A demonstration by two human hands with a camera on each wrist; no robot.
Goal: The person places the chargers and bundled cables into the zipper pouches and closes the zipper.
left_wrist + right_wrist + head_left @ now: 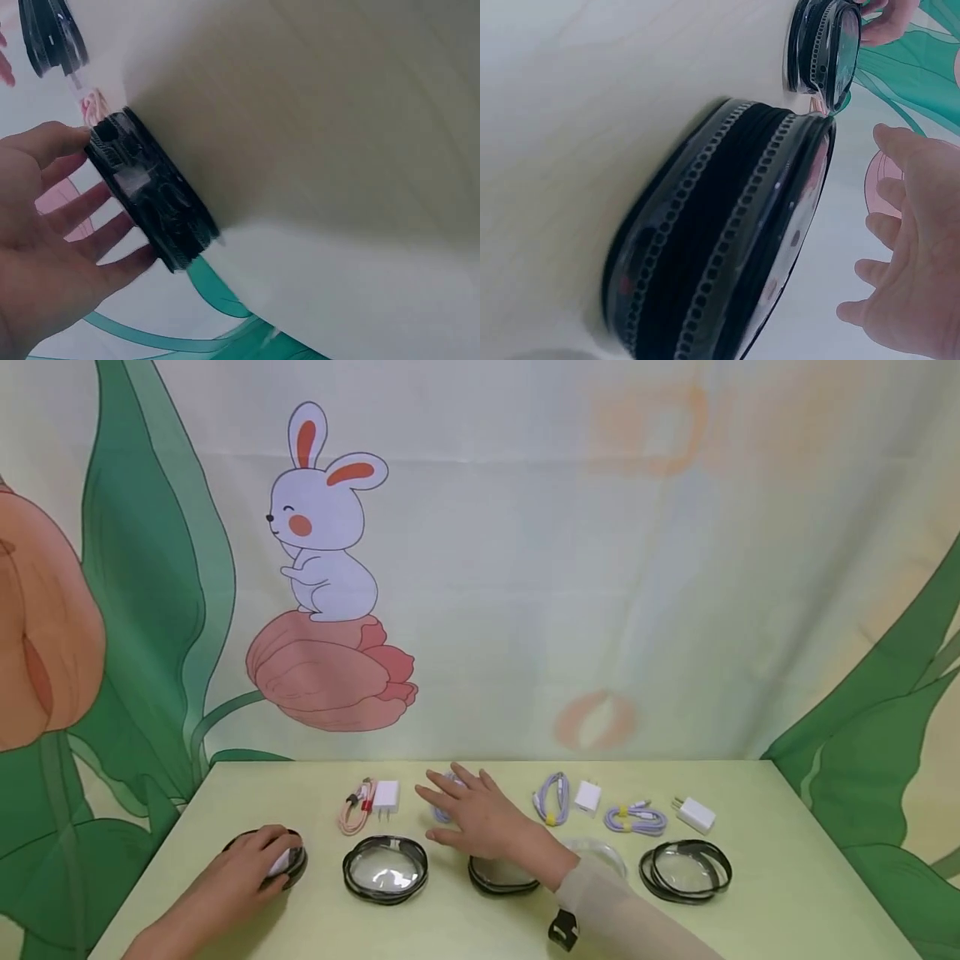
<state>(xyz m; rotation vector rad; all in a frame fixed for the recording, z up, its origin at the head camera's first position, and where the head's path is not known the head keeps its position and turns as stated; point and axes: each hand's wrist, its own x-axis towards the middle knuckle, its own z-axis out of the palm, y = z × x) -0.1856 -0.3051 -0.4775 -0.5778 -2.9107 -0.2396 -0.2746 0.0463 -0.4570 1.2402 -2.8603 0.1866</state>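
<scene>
My left hand (251, 867) grips a round black-edged pouch (154, 191) at the left of the table, thumb on one side and fingers on the other. A whitish patch shows on this pouch in the left wrist view. My right hand (487, 817) is spread with straight fingers and holds nothing. It overlaps a coiled lilac cable (441, 815) and the back of another round pouch (504, 887) with black edging. In the right wrist view, that hand (919, 240) is beside a large dark pouch (712, 232) with dotted bands round its side.
Another clear-topped black pouch (386, 897) lies between my hands, a further one (686, 893) at right. A pale round pouch (611, 854) is partly behind my right sleeve. Along the back are white chargers (386, 796), a pink cable (356, 810) and coiled lilac cables (636, 819). A printed curtain (487, 568) hangs behind.
</scene>
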